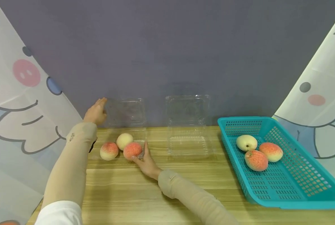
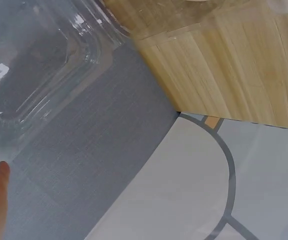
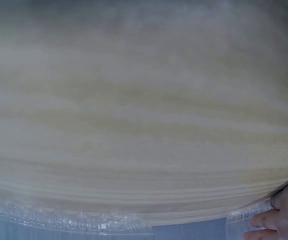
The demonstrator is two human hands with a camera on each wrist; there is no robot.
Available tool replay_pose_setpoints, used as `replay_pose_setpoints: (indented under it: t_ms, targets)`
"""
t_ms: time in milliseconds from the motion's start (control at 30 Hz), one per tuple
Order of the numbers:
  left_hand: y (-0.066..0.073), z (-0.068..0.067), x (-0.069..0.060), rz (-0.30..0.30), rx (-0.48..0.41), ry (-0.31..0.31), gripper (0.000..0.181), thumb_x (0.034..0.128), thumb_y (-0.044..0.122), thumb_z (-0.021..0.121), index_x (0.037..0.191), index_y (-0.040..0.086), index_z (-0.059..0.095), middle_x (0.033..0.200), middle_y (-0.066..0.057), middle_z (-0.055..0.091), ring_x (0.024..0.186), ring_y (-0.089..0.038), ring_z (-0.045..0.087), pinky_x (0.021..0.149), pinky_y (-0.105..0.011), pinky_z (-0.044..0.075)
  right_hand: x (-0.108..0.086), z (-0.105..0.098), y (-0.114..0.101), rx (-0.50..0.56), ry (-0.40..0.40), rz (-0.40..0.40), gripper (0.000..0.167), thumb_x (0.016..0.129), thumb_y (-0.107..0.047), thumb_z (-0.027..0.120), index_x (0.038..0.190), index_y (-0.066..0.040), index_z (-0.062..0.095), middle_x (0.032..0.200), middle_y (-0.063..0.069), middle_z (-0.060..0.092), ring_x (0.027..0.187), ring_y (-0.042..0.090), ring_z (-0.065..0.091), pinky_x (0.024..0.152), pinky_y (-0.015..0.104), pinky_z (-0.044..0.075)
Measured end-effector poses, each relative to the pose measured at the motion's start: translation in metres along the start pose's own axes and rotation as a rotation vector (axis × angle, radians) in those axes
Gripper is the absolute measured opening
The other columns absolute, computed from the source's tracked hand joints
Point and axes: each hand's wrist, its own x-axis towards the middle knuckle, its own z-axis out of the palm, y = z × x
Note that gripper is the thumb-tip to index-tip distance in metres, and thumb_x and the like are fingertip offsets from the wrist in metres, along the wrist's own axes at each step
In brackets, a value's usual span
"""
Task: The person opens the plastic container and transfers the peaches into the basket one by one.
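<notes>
On the left of the table stands a clear plastic clamshell box (image 1: pixel 141 130), its lid (image 1: pixel 125 112) raised at the back. Inside it sit a red-and-cream peach (image 1: pixel 109 151), a pale peach (image 1: pixel 124 140) and a redder peach (image 1: pixel 132 151). My left hand (image 1: pixel 96 112) is at the left edge of the raised lid, its fingertips (image 2: pixel 3 170) near the lid's corner in the left wrist view. Beside the box's right front corner is my right hand (image 1: pixel 148 163), fingers extended along the side, thumb at the redder peach.
A second clear clamshell box (image 1: pixel 188 154) stands open in the middle. To the right is a turquoise basket (image 1: pixel 285 187) holding a pale mango (image 1: pixel 246 142) and two red-tinged mangoes (image 1: pixel 256 160). A grey panel (image 1: pixel 184 56) rises behind the wooden table (image 1: pixel 128 193).
</notes>
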Motion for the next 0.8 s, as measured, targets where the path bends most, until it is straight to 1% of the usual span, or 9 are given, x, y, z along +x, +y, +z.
replay_pose_setpoints:
  t_ms: [100, 267, 333, 400, 500, 533, 600, 700, 800]
  targets:
    - [-0.001, -0.002, 0.0, -0.005, 0.004, -0.027, 0.062, 0.0876, -0.001, 0.037, 0.144, -0.004, 0.013, 0.151, -0.024, 0.009, 0.138, -0.041, 0.006, 0.111, -0.055, 0.01, 0.001, 0.001, -0.001, 0.001, -0.002, -0.009, 0.091, 0.09, -0.046, 0.051, 0.147, -0.012, -0.012, 0.154, 0.016, 0.0, 0.141, 0.029, 0.009, 0.114, 0.047, 0.012]
    - [0.006, 0.0, -0.002, 0.002, 0.022, -0.043, 0.064, 0.089, 0.002, 0.043, 0.145, -0.003, 0.013, 0.151, -0.024, 0.007, 0.136, -0.044, 0.011, 0.106, -0.061, 0.019, 0.001, 0.0, 0.0, 0.006, 0.0, -0.004, 0.091, 0.09, -0.048, 0.051, 0.147, -0.013, -0.012, 0.154, 0.015, 0.0, 0.14, 0.029, 0.009, 0.113, 0.048, 0.013]
    - [0.009, 0.003, -0.003, -0.006, -0.008, -0.029, 0.064, 0.0898, 0.005, 0.045, 0.145, -0.002, 0.014, 0.151, -0.024, 0.007, 0.135, -0.045, 0.013, 0.105, -0.062, 0.021, 0.002, -0.003, 0.0, 0.001, 0.003, -0.002, 0.092, 0.09, -0.048, 0.05, 0.147, -0.013, -0.013, 0.154, 0.015, 0.0, 0.14, 0.03, 0.009, 0.113, 0.048, 0.013]
    - [0.013, 0.006, -0.006, -0.027, -0.059, -0.027, 0.062, 0.0915, 0.008, 0.046, 0.145, -0.001, 0.016, 0.15, -0.025, 0.01, 0.134, -0.046, 0.015, 0.104, -0.063, 0.021, 0.004, -0.006, 0.001, -0.006, 0.011, -0.004, 0.093, 0.089, -0.049, 0.051, 0.147, -0.014, -0.013, 0.153, 0.016, 0.001, 0.14, 0.03, 0.01, 0.113, 0.048, 0.013]
    - [0.016, 0.014, -0.019, -0.053, -0.135, -0.033, 0.055, 0.0939, 0.014, 0.045, 0.143, -0.001, 0.024, 0.147, -0.028, 0.019, 0.131, -0.048, 0.021, 0.104, -0.063, 0.022, 0.007, -0.007, 0.001, -0.01, 0.016, -0.013, 0.093, 0.088, -0.048, 0.052, 0.147, -0.014, -0.012, 0.153, 0.018, 0.005, 0.14, 0.031, 0.013, 0.113, 0.048, 0.015]
    - [0.017, 0.016, -0.024, -0.057, -0.152, -0.046, 0.053, 0.0944, 0.016, 0.045, 0.142, -0.002, 0.027, 0.145, -0.029, 0.022, 0.13, -0.049, 0.023, 0.104, -0.063, 0.023, 0.008, -0.007, 0.002, -0.009, 0.017, -0.015, 0.094, 0.088, -0.048, 0.053, 0.147, -0.015, -0.012, 0.153, 0.018, 0.006, 0.139, 0.032, 0.014, 0.113, 0.048, 0.015]
    - [0.019, 0.021, -0.036, -0.056, -0.165, -0.08, 0.05, 0.0952, 0.018, 0.044, 0.14, -0.001, 0.032, 0.143, -0.029, 0.026, 0.128, -0.049, 0.027, 0.102, -0.063, 0.026, 0.008, -0.006, 0.003, 0.002, 0.018, -0.014, 0.094, 0.088, -0.047, 0.054, 0.147, -0.015, -0.012, 0.153, 0.019, 0.007, 0.139, 0.032, 0.015, 0.112, 0.049, 0.017]
    - [0.023, 0.026, -0.053, -0.053, -0.164, -0.122, 0.051, 0.0959, 0.024, 0.042, 0.141, 0.003, 0.032, 0.143, -0.027, 0.029, 0.125, -0.049, 0.034, 0.098, -0.064, 0.03, 0.007, -0.008, 0.002, 0.014, 0.012, -0.013, 0.094, 0.088, -0.045, 0.055, 0.147, -0.015, -0.012, 0.152, 0.02, 0.007, 0.138, 0.034, 0.017, 0.112, 0.05, 0.017]
    - [0.029, 0.03, -0.069, -0.039, -0.162, -0.132, 0.051, 0.0956, 0.025, 0.043, 0.141, 0.004, 0.033, 0.143, -0.025, 0.031, 0.122, -0.048, 0.039, 0.094, -0.063, 0.035, 0.008, -0.011, 0.001, 0.025, -0.007, -0.02, 0.095, 0.088, -0.042, 0.056, 0.146, -0.013, -0.014, 0.152, 0.02, 0.004, 0.138, 0.034, 0.016, 0.112, 0.049, 0.018]
